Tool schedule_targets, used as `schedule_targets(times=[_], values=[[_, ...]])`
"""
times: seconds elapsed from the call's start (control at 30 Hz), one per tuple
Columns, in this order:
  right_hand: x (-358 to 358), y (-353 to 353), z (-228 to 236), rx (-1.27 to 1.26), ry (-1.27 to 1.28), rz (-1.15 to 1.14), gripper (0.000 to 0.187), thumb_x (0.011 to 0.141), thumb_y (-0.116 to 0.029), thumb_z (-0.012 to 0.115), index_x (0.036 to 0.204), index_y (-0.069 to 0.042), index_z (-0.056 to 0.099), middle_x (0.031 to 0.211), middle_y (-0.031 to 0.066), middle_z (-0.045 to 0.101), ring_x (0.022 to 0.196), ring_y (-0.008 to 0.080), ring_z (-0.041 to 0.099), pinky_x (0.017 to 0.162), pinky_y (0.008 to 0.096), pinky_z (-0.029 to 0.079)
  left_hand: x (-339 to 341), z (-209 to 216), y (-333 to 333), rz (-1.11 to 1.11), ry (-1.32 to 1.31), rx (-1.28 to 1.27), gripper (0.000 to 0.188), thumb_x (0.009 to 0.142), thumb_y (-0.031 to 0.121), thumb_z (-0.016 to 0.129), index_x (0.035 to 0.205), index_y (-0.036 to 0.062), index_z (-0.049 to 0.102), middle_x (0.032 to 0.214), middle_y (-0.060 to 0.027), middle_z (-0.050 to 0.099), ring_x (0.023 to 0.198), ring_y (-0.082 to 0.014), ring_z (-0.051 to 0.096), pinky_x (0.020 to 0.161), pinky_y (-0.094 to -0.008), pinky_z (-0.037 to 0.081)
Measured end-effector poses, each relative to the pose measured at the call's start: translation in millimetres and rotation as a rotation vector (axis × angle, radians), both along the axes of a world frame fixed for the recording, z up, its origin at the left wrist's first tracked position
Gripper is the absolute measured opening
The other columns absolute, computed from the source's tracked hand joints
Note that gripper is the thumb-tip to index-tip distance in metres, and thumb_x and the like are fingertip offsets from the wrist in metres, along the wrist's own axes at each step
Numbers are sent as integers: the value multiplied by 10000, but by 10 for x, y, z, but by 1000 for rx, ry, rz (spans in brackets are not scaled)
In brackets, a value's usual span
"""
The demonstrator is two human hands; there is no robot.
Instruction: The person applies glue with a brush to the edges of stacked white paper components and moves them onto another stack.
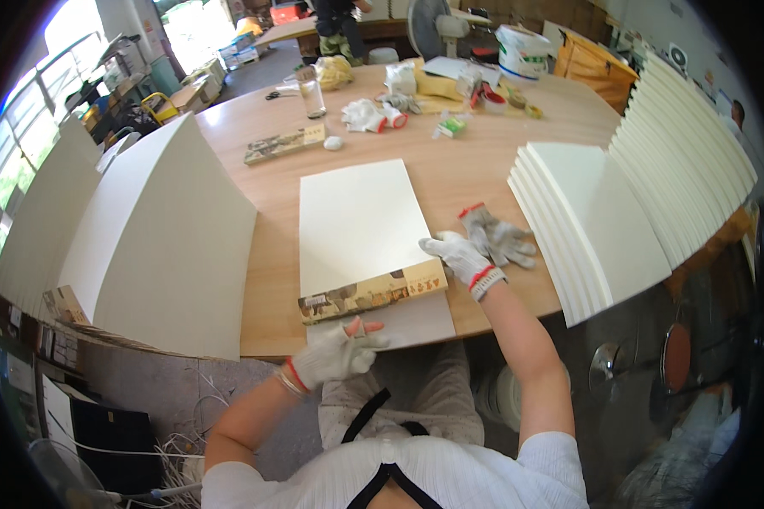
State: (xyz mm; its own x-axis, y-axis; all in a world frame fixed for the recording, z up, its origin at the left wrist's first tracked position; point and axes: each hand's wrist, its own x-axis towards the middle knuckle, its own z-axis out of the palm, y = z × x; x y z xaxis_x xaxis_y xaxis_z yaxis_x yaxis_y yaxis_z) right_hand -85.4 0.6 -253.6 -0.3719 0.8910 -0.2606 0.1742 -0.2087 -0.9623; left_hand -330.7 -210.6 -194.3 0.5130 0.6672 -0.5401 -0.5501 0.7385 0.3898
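A stack of white sheets [361, 220] lies before me at the table's near edge, with a patterned tan paper band [373, 293] across its near part. My left hand [339, 354], in a white knit glove with some bare fingertip showing, is at the near edge by the band, fingers stretched out to the right. My right hand [458, 256], gloved too with a red cuff, rests its fingers along the stack's right edge just above the band's end. Its fingers look extended; the undersides are hidden. A loose grey-white glove [497, 237] lies beside my right hand.
Tall stacks of white sheets stand at the left [170, 246] and right [688, 170]. Farther back lie a pile of patterned bands [284, 144], white gloves [365, 115], a clear glass [311, 95], tape rolls [494, 100] and a white bucket [520, 53]. A person [338, 25] stands behind.
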Motion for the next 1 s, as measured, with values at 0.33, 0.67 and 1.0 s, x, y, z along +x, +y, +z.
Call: schedule_targets(times=[0.33, 0.67, 1.0], values=[[-594, 791, -109, -227, 449, 116, 371, 867, -278, 690, 1078, 15, 606, 939, 88, 671, 785, 188, 651, 682, 312, 542, -107, -184, 211, 671, 202, 25, 242, 903, 332, 643, 765, 162, 540, 541, 25, 422, 410, -106, 406, 352, -257, 325], [-907, -331, 876, 388, 675, 102, 411, 973, -238, 500, 1289, 12, 413, 1144, 98, 570, 1015, 177, 596, 837, 300, 527, -691, 910, -468, 466, 872, 786, 516, 876, 334, 698, 1185, -40, 521, 952, -127, 644, 746, -165, 662, 572, -253, 558], [-2875, -729, 2705, 288, 1046, 448, 228, 941, -147, 579, 1093, 23, 566, 1023, 118, 611, 858, 159, 630, 706, 233, 517, -1643, 2392, -1330, 1509, 1387, 1040, 687, 795, 146, 685, 1368, -48, 359, 1287, -152, 523, 1102, -222, 537, 845, -343, 506]])
